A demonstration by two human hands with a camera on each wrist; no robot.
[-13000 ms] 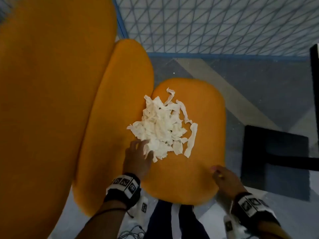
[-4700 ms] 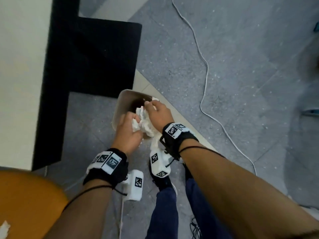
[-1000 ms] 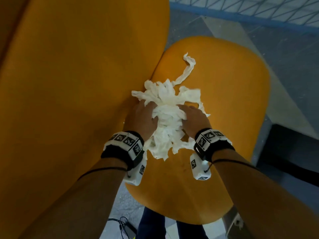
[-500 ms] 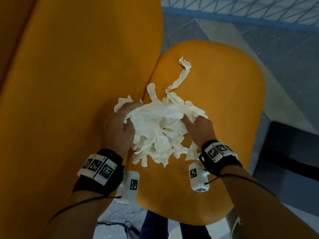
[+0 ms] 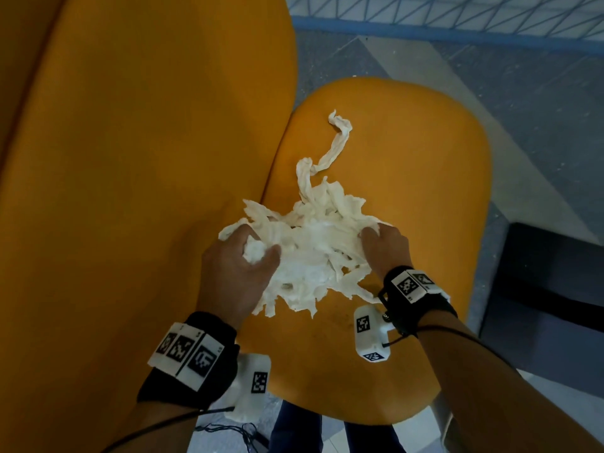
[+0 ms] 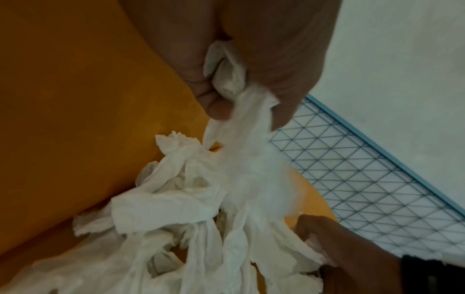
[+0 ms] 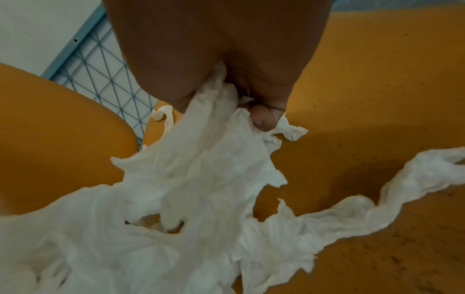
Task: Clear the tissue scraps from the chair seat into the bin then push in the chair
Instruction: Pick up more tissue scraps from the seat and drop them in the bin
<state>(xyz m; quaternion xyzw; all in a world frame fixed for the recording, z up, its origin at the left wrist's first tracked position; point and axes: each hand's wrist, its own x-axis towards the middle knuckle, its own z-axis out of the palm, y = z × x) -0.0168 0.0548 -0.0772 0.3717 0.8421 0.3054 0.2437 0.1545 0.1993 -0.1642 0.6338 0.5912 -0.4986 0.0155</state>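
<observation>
Left hand: your left hand [image 5: 236,273] grips the left side of the tissue scraps [image 5: 310,253], with thumb and fingers [image 6: 198,79] curled round a wad of them.
Right hand: your right hand [image 5: 387,250] clutches the right side of the same bundle, its fingers [image 7: 264,117] buried in the paper.
Tissue scraps: the bunch hangs between your two sets of fingers, over the orange chair seat [image 5: 408,191]; loose ends dangle below your fingers toward the seat.
Stray strip: one long strip [image 5: 336,148] trails out beyond your fingertips and lies on the seat.
Chair back: the orange backrest [image 5: 130,158] rises just left of your left fingers.
Beyond the seat: a blue-framed wire grid [image 5: 457,14].
</observation>
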